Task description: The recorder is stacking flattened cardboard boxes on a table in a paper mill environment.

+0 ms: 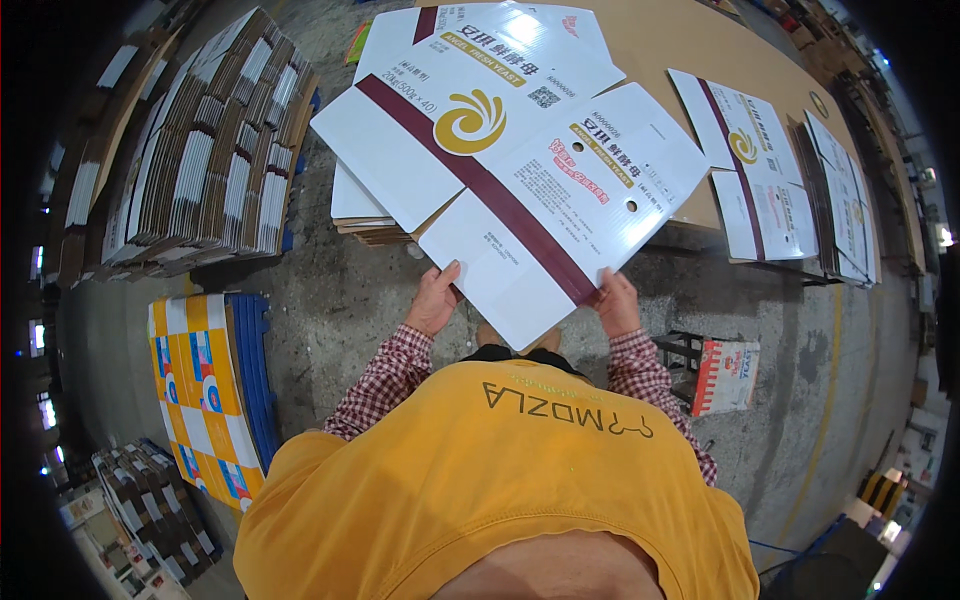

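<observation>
A flattened white carton (400,150) with a maroon stripe and a gold swirl spans the space in front of me, tilted, its near corner toward my body. My left hand (435,298) pinches its near left edge, thumb on top. On the near right edge, by the maroon stripe, my right hand (616,303) grips it the same way. The fingers under the sheet are hidden. Beneath its left part shows a pile of flat cartons (365,215). Another white sheet (580,25) shows beyond its far edge.
A brown board-topped table (655,50) stands ahead, with flat cartons (745,150) at its right. Tall carton stacks (200,150) rise at far left. Nearer left are yellow-and-white cartons (205,390) beside a blue pallet (258,370). A dark stool (680,355) and red-and-white carton (725,375) sit at right.
</observation>
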Action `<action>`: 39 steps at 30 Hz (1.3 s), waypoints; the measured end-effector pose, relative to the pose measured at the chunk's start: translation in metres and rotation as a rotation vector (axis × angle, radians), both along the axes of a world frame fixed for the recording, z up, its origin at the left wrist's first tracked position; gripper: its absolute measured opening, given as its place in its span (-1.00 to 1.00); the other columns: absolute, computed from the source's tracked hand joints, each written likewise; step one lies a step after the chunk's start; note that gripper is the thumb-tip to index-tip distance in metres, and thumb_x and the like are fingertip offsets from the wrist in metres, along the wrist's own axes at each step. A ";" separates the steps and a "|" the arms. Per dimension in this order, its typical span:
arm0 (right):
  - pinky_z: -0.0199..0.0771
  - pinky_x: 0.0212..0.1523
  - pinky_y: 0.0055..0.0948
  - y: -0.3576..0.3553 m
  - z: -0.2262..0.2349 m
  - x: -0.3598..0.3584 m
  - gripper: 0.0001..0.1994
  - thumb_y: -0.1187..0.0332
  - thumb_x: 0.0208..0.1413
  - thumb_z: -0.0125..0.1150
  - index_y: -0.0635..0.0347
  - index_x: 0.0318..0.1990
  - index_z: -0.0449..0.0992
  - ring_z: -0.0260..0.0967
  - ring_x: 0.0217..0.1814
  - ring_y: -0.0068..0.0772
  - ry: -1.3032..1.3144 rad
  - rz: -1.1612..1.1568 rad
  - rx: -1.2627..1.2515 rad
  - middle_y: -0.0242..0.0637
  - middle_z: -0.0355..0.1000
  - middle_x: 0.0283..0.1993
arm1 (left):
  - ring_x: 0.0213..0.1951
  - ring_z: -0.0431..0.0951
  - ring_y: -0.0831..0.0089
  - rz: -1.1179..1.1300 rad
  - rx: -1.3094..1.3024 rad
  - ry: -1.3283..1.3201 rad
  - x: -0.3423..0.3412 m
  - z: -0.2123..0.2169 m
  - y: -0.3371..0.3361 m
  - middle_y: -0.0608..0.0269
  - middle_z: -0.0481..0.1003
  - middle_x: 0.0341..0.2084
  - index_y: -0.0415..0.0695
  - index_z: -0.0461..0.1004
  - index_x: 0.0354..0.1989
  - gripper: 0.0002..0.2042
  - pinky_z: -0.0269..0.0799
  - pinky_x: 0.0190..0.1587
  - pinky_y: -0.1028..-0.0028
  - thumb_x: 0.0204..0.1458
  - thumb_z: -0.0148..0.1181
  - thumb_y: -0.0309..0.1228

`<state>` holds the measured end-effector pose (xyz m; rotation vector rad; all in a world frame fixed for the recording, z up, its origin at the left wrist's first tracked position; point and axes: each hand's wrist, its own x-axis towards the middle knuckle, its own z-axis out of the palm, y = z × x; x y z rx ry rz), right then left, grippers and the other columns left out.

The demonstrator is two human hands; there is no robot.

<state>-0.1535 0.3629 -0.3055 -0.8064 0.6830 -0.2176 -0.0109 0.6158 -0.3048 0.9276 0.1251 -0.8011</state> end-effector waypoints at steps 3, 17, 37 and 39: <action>0.35 -0.49 -0.57 -0.055 -0.042 -0.004 -0.79 0.31 0.06 -0.01 0.25 -0.23 0.34 0.29 -0.50 -0.59 -0.159 0.036 0.054 -0.41 0.34 -0.41 | -0.09 0.30 0.43 -0.027 0.037 -0.028 0.003 -0.004 -0.002 0.21 0.30 -0.13 -0.30 0.21 -0.08 -0.70 0.23 -0.02 0.42 0.04 -0.07 -0.41; 0.32 -0.33 -0.56 -0.141 -0.024 0.018 -0.69 0.40 0.01 0.02 0.39 -0.10 0.28 0.33 -0.30 -0.47 0.144 0.015 -0.739 -0.30 0.37 -0.27 | -0.32 0.45 0.43 -0.266 -0.002 0.053 -0.053 -0.009 -0.035 0.14 0.39 -0.29 -0.25 0.23 -0.16 -0.76 0.42 -0.28 0.41 0.06 -0.10 -0.35; -0.25 0.12 0.08 0.020 0.028 -0.012 -0.27 0.13 -0.24 0.23 -0.23 0.16 0.04 -0.28 0.29 -0.07 0.163 0.746 -2.036 -0.27 -0.16 0.26 | -0.14 0.40 0.33 -0.163 -0.062 -0.178 -0.018 -0.026 -0.010 0.13 0.35 -0.19 -0.24 0.16 -0.04 -0.67 0.38 -0.11 0.38 0.00 -0.02 -0.49; -0.26 0.12 0.08 0.019 0.029 -0.012 -0.29 0.12 -0.22 0.20 -0.23 0.16 0.03 -0.28 0.28 -0.08 0.155 0.744 -2.051 -0.27 -0.16 0.26 | -0.16 0.41 0.34 -0.187 -0.030 -0.177 -0.019 -0.030 -0.016 0.13 0.35 -0.19 -0.24 0.17 -0.05 -0.67 0.40 -0.13 0.40 -0.01 -0.02 -0.50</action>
